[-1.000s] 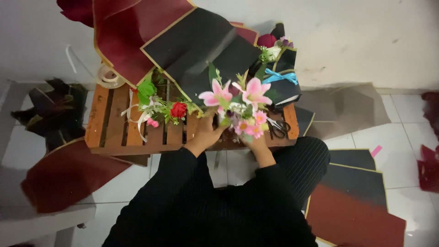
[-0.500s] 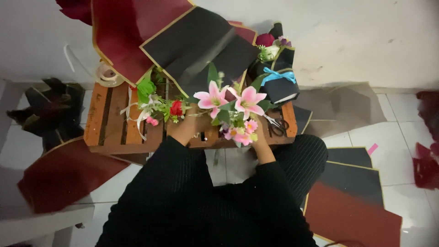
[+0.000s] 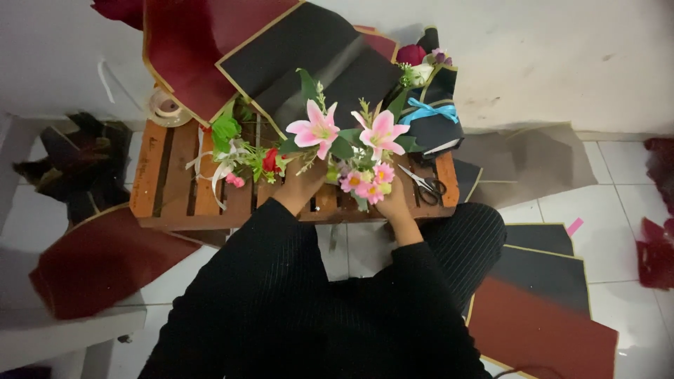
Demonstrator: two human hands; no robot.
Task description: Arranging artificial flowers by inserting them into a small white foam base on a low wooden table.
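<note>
— Since a moment ago, what has shifted?

— Both my hands have drawn closer in, and the bunch of flowers [image 3: 351,151] now stands more upright over the wooden crate [image 3: 175,182].

— Which hand has it?

— My left hand [image 3: 303,184] is clenched around the stems from below. My right hand [image 3: 393,203] grasps the lower part, just under the small pink blooms.

— Where does it sit?

— Above the middle of the crate, two big pink lilies on top. Scissors [image 3: 425,186] lie just right of my right hand. Loose flowers with a white ribbon [image 3: 242,165] lie to the left. A wrapped bouquet with a blue bow [image 3: 432,116] rests behind, on dark paper sheets [image 3: 309,63].
</note>
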